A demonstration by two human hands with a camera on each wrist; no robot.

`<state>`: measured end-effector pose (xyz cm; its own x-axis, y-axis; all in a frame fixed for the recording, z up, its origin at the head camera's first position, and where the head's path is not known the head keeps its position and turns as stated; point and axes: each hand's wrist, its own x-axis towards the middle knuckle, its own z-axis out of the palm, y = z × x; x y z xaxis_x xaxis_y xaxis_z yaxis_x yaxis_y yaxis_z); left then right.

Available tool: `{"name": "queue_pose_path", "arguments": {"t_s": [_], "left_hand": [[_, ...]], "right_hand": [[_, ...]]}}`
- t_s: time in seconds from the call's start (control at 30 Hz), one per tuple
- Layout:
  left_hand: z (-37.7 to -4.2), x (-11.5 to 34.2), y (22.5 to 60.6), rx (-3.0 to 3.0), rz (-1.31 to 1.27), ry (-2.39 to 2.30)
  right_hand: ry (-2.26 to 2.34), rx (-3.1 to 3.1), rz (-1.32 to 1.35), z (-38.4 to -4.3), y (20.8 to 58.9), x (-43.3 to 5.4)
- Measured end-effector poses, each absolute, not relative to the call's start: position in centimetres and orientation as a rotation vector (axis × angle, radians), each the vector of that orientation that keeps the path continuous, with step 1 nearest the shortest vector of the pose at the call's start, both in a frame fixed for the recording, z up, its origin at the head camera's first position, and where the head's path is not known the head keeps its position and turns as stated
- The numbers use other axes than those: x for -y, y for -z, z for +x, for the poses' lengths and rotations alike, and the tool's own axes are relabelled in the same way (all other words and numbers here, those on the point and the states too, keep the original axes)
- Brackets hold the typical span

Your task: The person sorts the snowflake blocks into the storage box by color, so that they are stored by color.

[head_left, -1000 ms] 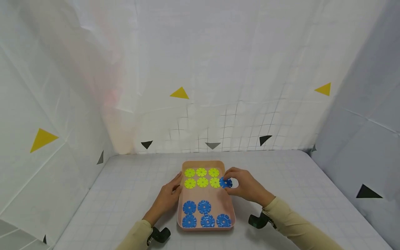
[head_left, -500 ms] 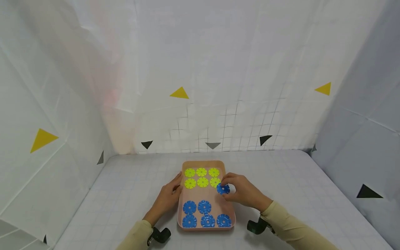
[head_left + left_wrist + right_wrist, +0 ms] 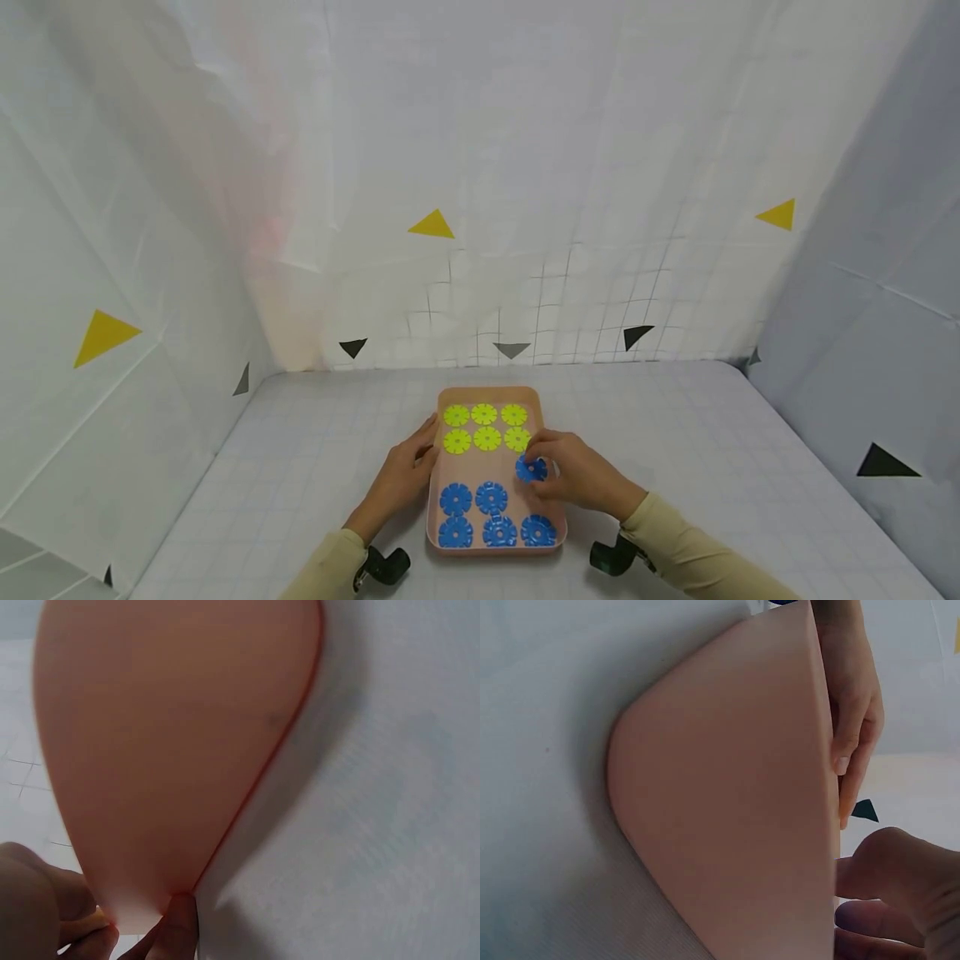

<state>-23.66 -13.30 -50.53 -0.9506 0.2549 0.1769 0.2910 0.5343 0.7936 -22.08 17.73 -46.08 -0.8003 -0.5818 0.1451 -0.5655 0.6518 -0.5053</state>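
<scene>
A shallow pink tray point(image 3: 476, 467) lies lengthwise in front of me on the table. At its far end sit two rows of yellow-green notched plastic discs point(image 3: 487, 438). Several blue notched discs point(image 3: 498, 531) lie at the near end, with a gap at the right of their upper row. My left hand point(image 3: 399, 477) holds the tray's left side, fingers and thumb at the wall and rim. Between thumb and fingertips my right hand point(image 3: 583, 475) pinches another blue disc point(image 3: 529, 469) over the tray's right side, just below the yellow-green ones. In the right wrist view the tray wall point(image 3: 720, 780) hides that disc.
The tray stands on a white table point(image 3: 330, 433) with a faint grid. White sheeting point(image 3: 525, 167) with yellow and dark triangles encloses the back and sides. A black wrist camera point(image 3: 613, 557) sits below the right hand, another black camera point(image 3: 386, 566) below the left.
My right hand has moved the blue disc from the right end of the lower yellow-green row toward me and slightly left. The left hand and the tray have stayed put.
</scene>
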Motion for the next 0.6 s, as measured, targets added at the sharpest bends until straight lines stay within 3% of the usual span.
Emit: {"name": "queue_pose_path", "arguments": {"t_s": [0.6], "left_hand": [[-23.6, 13.3, 50.6, 2.717, -0.479, 1.4]], "right_hand": [[0.693, -2.861, -0.974, -21.7, 47.4, -17.0]]}}
